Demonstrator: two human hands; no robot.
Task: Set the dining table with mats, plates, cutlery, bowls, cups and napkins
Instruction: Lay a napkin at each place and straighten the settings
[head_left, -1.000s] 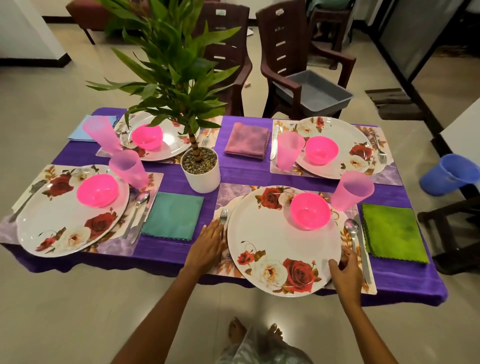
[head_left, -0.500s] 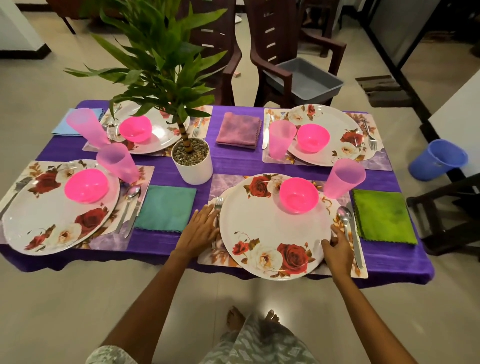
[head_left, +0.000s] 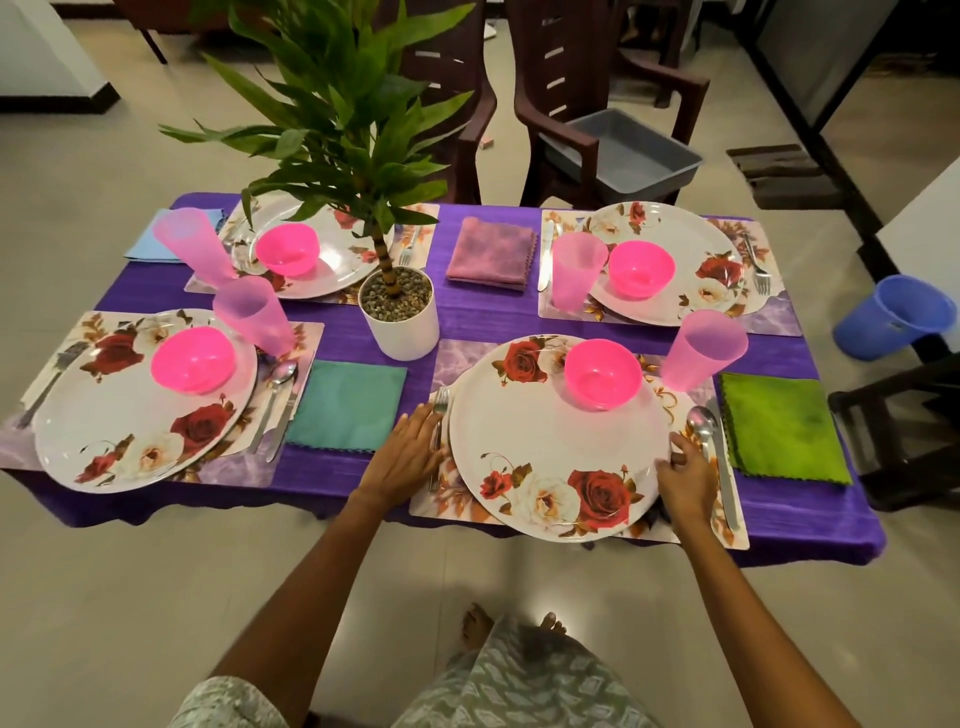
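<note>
Both hands have barely shifted: my left hand (head_left: 410, 451) lies flat beside the plate (head_left: 558, 436), right hand (head_left: 684, 475) pinches its rim. A jolt could slide the bowl (head_left: 602, 373).

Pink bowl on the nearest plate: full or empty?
Empty: the pink bowl shows only its bare pink inside, upright on the nearest plate.

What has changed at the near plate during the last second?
Little changed. The right hand shifted slightly up the near plate rim, fingers curled on its edge; the left hand stayed flat on the fork. Plate, pink bowl and cup stayed put.
</note>
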